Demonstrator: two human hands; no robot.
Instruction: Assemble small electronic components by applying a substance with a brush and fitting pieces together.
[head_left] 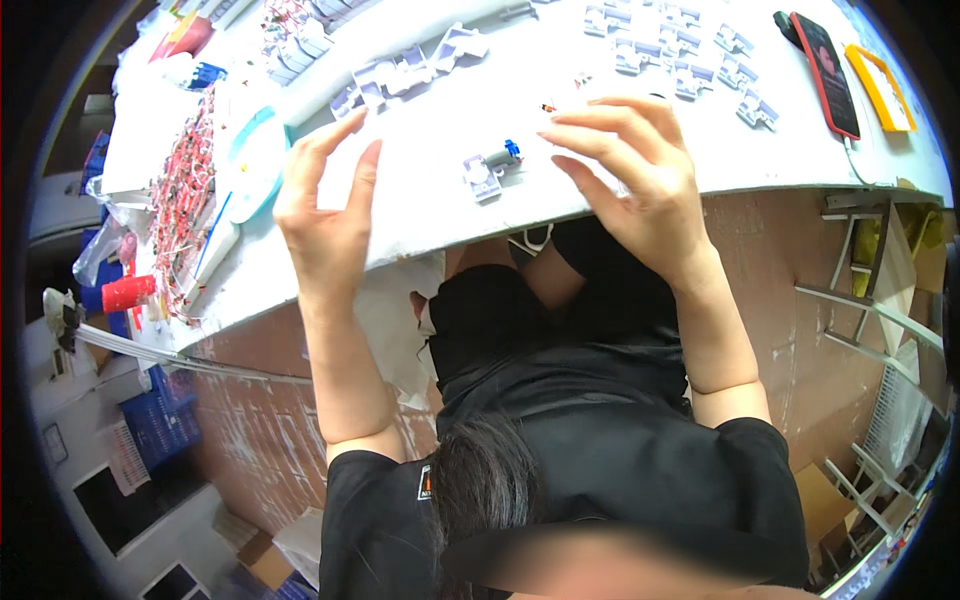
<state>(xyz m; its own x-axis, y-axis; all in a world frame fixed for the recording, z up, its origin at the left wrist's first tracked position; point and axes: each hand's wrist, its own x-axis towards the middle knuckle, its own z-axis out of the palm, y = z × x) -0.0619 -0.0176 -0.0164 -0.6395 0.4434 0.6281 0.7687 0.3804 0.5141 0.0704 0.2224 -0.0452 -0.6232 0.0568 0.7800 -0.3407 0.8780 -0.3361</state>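
Between my hands on the white table lies a small pale plastic housing (482, 180) with a grey cylinder, blue at its end (512, 150), joined to or lying against it. My left hand (325, 215) hovers left of it, thumb and index finger apart, with nothing visible between them. Its fingertips are closest to a row of pale plastic housings (400, 75). To the right of the middle piece is my right hand (640, 180), fingers bent and spread. A tiny red and dark piece (548, 106) shows just beyond its fingertips.
Several pale housings (675, 45) stand in rows at the far right, near a red-cased phone (828, 80) and a yellow frame (880, 90). Tangled red-wired parts (185, 200) and a light blue round dish (258, 160) lie left. The table's front edge runs below my hands.
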